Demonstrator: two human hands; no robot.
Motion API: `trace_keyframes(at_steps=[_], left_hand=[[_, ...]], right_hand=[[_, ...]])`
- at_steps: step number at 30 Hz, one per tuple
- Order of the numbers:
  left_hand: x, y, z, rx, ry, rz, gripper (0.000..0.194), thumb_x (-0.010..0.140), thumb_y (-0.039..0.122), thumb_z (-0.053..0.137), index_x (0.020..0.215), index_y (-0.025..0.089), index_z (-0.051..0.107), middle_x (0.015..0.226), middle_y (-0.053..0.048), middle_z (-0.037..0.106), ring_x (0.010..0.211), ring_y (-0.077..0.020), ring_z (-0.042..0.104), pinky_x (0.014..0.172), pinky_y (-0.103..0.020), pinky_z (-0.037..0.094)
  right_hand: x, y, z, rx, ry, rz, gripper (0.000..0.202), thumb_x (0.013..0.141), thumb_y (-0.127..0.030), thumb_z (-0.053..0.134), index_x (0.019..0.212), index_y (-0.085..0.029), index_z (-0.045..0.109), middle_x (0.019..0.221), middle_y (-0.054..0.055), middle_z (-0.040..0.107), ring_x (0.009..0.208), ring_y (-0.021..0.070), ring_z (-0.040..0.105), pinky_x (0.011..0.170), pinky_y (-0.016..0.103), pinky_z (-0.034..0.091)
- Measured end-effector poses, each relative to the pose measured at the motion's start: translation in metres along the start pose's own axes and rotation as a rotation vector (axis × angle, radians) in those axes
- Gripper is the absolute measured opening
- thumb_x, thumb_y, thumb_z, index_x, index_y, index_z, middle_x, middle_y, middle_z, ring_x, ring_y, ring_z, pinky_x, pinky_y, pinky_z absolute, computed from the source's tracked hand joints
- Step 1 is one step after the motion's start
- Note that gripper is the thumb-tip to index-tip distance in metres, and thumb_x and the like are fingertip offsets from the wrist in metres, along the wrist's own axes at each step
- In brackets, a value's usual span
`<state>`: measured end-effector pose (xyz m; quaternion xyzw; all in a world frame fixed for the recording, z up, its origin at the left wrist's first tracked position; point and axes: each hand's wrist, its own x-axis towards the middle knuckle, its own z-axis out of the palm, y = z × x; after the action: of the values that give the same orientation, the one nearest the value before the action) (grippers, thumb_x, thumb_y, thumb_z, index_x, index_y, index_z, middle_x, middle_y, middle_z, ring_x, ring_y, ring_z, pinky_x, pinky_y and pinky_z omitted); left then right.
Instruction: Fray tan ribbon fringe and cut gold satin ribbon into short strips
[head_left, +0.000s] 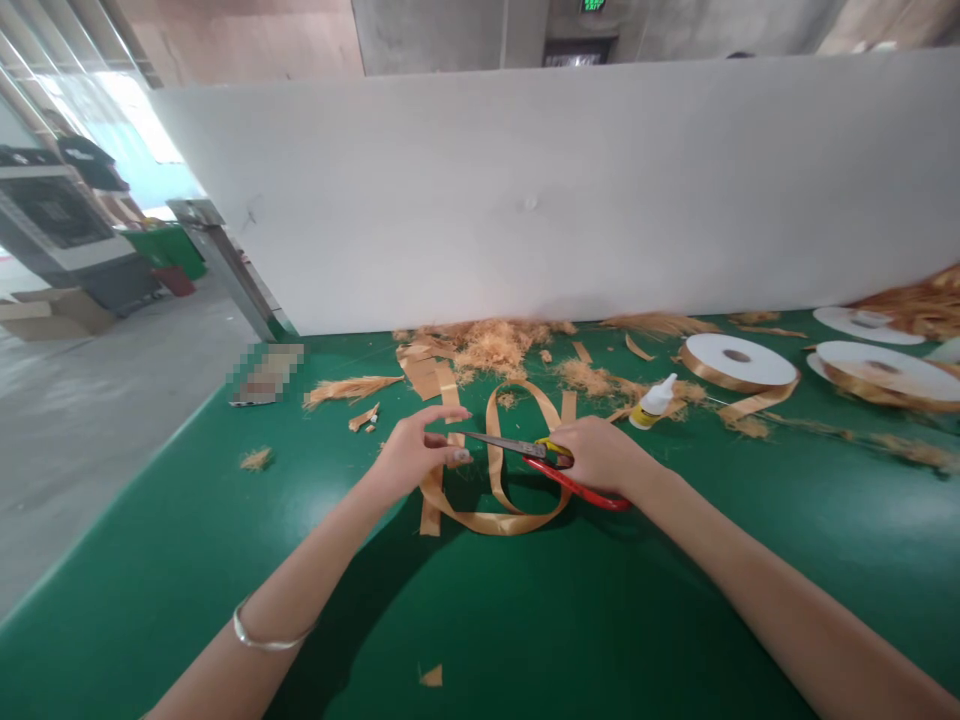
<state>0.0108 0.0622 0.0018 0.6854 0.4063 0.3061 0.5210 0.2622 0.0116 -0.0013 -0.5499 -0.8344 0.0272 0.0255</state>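
My right hand (596, 455) grips a pair of scissors (517, 444) with red and yellow handle loops. The blades look nearly together and point left, their tips near my left fingertips. My left hand (420, 450) has its thumb and index finger apart, with a gap between them; its other fingers are partly hidden. Below and between both hands, a long tan satin ribbon (506, 522) curls in loops above the green table. Part of it runs behind my left hand, and I cannot tell whether the hidden fingers touch it.
Ribbon spools (739, 362) lie at the right, with a small white glue bottle (654, 402) beside them. Frayed tan fibres (495, 345) and ribbon scraps are heaped along the white panel (525, 200). A small scrap (432, 676) lies on the green table (600, 620) in front.
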Motion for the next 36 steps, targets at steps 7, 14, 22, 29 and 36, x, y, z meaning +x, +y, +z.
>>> trace_keyframes(at_steps=[7, 14, 22, 29, 36], left_hand=[[0.002, 0.012, -0.006, -0.376, -0.215, -0.349, 0.074, 0.059, 0.014, 0.079, 0.124, 0.022, 0.044, 0.124, -0.019, 0.055, 0.076, -0.0211, 0.07, 0.074, -0.037, 0.057], [-0.008, 0.014, 0.012, -0.049, -0.025, -0.101, 0.057, 0.057, 0.011, 0.076, 0.1, 0.021, 0.04, 0.103, -0.007, 0.06, 0.06, -0.0131, 0.065, 0.062, -0.032, 0.055], [-0.015, 0.025, 0.037, 0.047, -0.009, -0.008, 0.041, 0.062, 0.013, 0.068, 0.083, 0.022, 0.034, 0.077, 0.004, 0.057, 0.058, -0.0105, 0.061, 0.052, -0.021, 0.047], [-0.011, 0.014, 0.033, 0.028, -0.025, 0.0, 0.036, 0.062, 0.016, 0.069, 0.077, 0.021, 0.037, 0.07, 0.005, 0.062, 0.066, -0.0161, 0.066, 0.053, -0.021, 0.044], [-0.011, 0.012, 0.033, 0.034, 0.009, -0.006, 0.008, 0.064, 0.015, 0.064, 0.072, 0.017, 0.062, 0.069, -0.002, 0.069, 0.075, -0.0219, 0.069, 0.068, -0.029, 0.052]], right_hand=[[0.001, 0.005, 0.0, 0.151, 0.079, 0.118, 0.031, 0.078, -0.032, 0.048, 0.05, -0.019, 0.041, 0.054, 0.003, 0.054, 0.052, 0.0141, 0.045, 0.05, 0.027, 0.025], [0.011, -0.016, 0.002, 1.086, 0.172, 0.32, 0.034, 0.062, -0.044, 0.069, 0.066, -0.02, 0.045, 0.057, 0.0, 0.057, 0.05, 0.0134, 0.049, 0.046, 0.025, 0.032], [0.032, -0.061, 0.008, 1.411, 0.215, 0.299, 0.05, 0.038, -0.037, 0.082, 0.06, -0.021, 0.04, 0.06, -0.003, 0.052, 0.051, 0.0116, 0.047, 0.048, 0.026, 0.04], [0.038, -0.044, -0.001, 1.065, 0.472, 0.281, 0.039, 0.054, -0.042, 0.073, 0.061, -0.02, 0.042, 0.057, -0.004, 0.047, 0.053, 0.0103, 0.042, 0.051, 0.024, 0.037], [0.048, -0.031, -0.015, 1.024, 0.573, 0.262, 0.034, 0.059, -0.041, 0.069, 0.063, -0.02, 0.043, 0.059, -0.005, 0.044, 0.054, 0.0103, 0.04, 0.053, 0.024, 0.035]])
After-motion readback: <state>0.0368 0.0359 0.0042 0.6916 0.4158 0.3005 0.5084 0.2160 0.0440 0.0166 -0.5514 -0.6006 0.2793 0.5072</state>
